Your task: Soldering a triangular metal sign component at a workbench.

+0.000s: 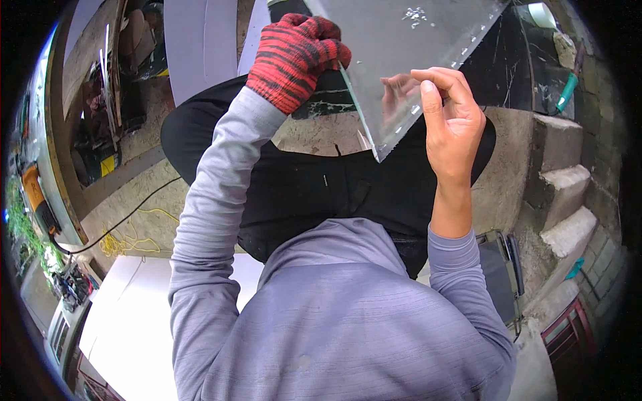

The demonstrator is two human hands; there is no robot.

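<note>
Gripping the left edge of a clear glass pane (374, 53), the left hand (297, 57) has its fingers closed upon the sheet; its knitted glove (281, 83) is striped red and black. The pane lies before the seated person (361, 321), partly above a black, pale-veined slab (498, 77), with one pointed corner directed toward the black trousers (301, 187). The bare right hand (455, 134) is raised at the right edge of the pane, thumb and index finger close together, the others curled; whether anything is pinched between them cannot be told. A reflection (394, 93) of this hand shows in the glass. Small white fragments (416, 17) are scattered on the upper part of the pane, and pale flecks line its right edge. To the right lies a green-handled tool (568, 92); at far left, an orange-and-black power tool (35, 194); at lower left, a white sheet (134, 321).
</note>
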